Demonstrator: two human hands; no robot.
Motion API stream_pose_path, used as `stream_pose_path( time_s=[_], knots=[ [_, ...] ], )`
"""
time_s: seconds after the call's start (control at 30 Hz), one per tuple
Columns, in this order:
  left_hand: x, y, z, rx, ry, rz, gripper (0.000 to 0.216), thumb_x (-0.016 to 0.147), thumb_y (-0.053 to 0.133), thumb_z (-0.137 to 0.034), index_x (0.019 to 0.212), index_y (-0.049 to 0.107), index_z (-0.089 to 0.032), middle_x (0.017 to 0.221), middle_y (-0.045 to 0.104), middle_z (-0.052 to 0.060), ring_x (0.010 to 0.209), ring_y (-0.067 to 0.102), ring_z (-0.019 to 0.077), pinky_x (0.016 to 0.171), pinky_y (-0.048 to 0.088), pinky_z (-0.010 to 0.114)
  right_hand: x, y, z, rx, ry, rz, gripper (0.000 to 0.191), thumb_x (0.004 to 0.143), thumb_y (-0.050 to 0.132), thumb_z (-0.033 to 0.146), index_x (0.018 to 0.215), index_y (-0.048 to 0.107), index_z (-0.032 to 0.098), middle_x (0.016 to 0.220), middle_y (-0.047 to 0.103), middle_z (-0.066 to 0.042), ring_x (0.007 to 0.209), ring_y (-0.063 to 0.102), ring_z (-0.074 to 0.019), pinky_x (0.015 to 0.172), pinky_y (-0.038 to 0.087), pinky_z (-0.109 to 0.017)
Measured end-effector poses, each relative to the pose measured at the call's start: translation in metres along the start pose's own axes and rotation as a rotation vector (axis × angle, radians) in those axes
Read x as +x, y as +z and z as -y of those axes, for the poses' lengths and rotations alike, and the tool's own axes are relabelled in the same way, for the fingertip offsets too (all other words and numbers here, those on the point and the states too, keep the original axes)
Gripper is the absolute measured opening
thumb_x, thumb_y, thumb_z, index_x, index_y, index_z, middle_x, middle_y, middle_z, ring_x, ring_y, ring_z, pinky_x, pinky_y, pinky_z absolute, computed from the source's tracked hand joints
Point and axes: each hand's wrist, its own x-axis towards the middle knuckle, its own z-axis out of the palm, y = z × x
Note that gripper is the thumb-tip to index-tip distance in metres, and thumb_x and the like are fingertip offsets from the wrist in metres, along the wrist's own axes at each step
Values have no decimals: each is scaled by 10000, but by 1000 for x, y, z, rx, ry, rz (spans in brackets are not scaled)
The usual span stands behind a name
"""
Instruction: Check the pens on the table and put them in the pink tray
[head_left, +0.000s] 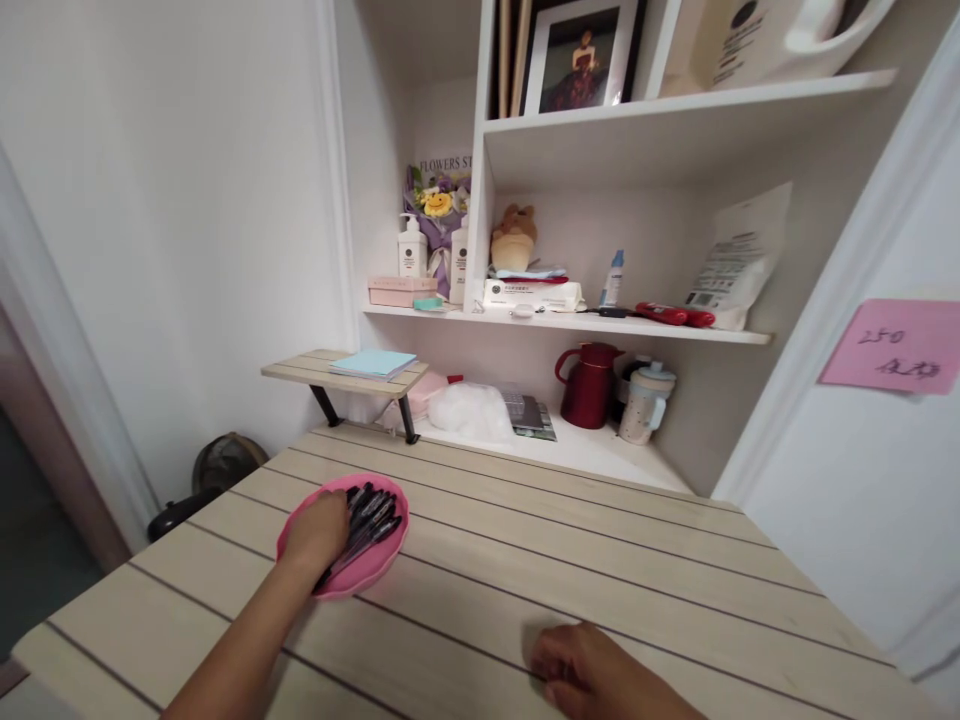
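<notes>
A round pink bowl [365, 582] with a wavy rim stands on the left part of the wood-slat table. Inside it lies a bundle of several black-capped pens [371, 520] with clear barrels. My left hand [322, 528] reaches into the bowl at the left side of the pens, its fingers curled down; what they hold, if anything, is hidden. Resting on the table near the front, right of the bowl, my right hand [581, 665] is loosely curled closed, with nothing visible in it.
Behind the bowl stands a small raised shelf [300, 367] on black legs, bearing light blue paper [373, 362]. At the back are a red jug [591, 385], a pale cup [646, 402] and a white plastic bag [470, 412]. Shelves [637, 325] with assorted items rise above.
</notes>
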Motion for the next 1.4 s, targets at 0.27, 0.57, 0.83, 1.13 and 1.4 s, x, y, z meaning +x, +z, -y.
stream_pose_path(
  time_s=[0.27,0.57,0.83,1.13,1.4],
  knots=[
    [-1,-6,-1,-19,23,-9,224,736,439,-257,815,587,-108,907,615,182,799,601,251,648,411,317,5,-10,6,90,-15,-62,122,669,453,121,702,553,183,673,555,22,610,465,-96,535,317,-185],
    [-43,5,-135,-1225,150,350,135,723,443,-318,771,425,-193,520,516,-45,361,454,93,369,335,200,60,-18,27,1357,20,-594,356,738,515,472,956,526,190,838,605,-47,745,556,-149,672,426,-274],
    [-71,51,-201,-1350,207,552,67,672,485,-218,637,460,-166,430,467,-73,279,296,24,299,190,154,87,-46,-5,1924,100,-760,259,716,583,402,643,454,190,358,222,125,282,158,-27,300,183,-164],
    [-67,56,-188,-1556,59,754,252,639,606,-371,721,499,-159,516,526,-54,319,357,23,329,198,158,63,-69,-50,1379,218,-637,297,687,591,429,619,476,163,431,463,60,284,252,-16,293,118,-165],
    [-53,54,-198,-1572,4,648,252,623,616,-364,644,461,-166,510,507,-61,325,369,27,345,186,170,93,-19,-29,1057,295,-635,339,575,663,427,537,451,165,338,389,89,285,255,-22,311,148,-177]
  ],
)
